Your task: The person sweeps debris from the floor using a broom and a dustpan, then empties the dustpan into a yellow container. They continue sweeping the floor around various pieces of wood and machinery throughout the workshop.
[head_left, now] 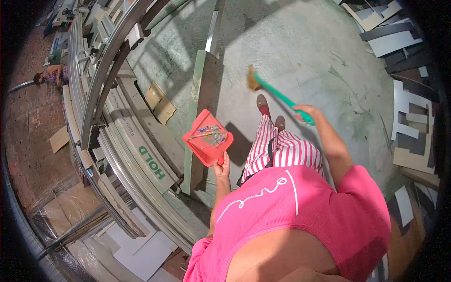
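My left hand is closed round the handle of a red dustpan, held out in front of my left side. Small bits of colourful and clear plastic litter lie in the pan. My right hand grips the green handle of a hand brush. Its brownish bristle head points away from me, over the floor beyond my shoes. Brush and dustpan are well apart.
A long metal-framed machine marked HOLD runs along my left, with a green-grey beam beside it. Cut boards are stacked at the right. Concrete floor stretches ahead. Another person is at the far left.
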The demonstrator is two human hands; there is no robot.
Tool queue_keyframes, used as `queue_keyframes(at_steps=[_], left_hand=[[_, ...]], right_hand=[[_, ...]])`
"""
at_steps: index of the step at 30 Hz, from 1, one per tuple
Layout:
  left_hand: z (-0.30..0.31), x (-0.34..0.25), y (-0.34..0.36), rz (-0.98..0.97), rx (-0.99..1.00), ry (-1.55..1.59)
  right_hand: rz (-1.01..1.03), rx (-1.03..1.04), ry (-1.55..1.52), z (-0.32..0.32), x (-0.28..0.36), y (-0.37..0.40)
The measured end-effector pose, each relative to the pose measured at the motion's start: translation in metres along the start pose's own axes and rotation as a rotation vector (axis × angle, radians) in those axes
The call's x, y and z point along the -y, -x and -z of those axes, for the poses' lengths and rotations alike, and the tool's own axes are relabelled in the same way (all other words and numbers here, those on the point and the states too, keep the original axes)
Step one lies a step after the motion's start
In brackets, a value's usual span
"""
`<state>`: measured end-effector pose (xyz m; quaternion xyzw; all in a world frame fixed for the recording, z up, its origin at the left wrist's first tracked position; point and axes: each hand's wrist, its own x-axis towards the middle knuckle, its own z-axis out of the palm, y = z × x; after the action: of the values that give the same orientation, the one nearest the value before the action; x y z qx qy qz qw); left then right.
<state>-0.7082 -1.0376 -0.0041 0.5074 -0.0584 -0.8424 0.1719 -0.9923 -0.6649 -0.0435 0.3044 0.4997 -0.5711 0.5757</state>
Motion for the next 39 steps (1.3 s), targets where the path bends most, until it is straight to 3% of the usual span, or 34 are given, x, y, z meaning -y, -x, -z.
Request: queue_keyframes(at_steps=[3,5,8,15,17,23,25,28,31,32,34,36,39], left_hand=[[-0.005,-0.006,-0.015,0.071,-0.035,0.049],[-0.018,-0.002,-0.011,0.090,-0.069,0.054],[-0.023,0.005,-0.021,0.105,-0.011,-0.036],[-0.060,0.013,-0.031,0.139,-0.011,-0.083],[-0.058,0.003,-0.049,0.195,0.028,-0.078],[-0.111,0.006,-0.036,0.178,0.021,-0.204],[-0.118,-0.002,-0.046,0.169,0.024,-0.224],[-0.129,-0.004,-0.052,0.153,0.049,-0.283],[-0.142,-0.011,-0.063,0.167,0.050,-0.289],[-0.147,-0.011,-0.067,0.183,0.043,-0.273],[-0.148,-0.008,-0.081,0.199,0.054,-0.316],[-0.150,-0.004,-0.096,0.219,0.057,-0.389],[-0.170,-0.006,-0.116,0.207,0.067,-0.460]], right_hand=[[0.022,0.054,-0.142,0.045,0.013,0.043],[0.175,-0.079,-0.176,0.064,0.012,0.077],[0.212,-0.260,-0.133,0.091,0.008,0.097],[0.255,-0.324,-0.145,0.053,0.000,0.103],[0.250,-0.099,-0.147,0.010,0.011,0.090],[0.177,0.193,0.069,-0.089,0.050,0.017],[0.199,0.357,0.167,-0.113,0.062,-0.045],[0.150,0.286,0.313,-0.131,0.086,-0.083],[0.131,0.236,0.231,-0.119,0.107,-0.101],[-0.031,0.287,-0.037,-0.101,0.113,-0.092],[0.039,0.099,-0.200,-0.063,0.113,-0.075],[0.194,0.037,-0.231,-0.015,0.096,-0.058],[0.164,-0.036,-0.336,0.023,0.102,-0.016]])
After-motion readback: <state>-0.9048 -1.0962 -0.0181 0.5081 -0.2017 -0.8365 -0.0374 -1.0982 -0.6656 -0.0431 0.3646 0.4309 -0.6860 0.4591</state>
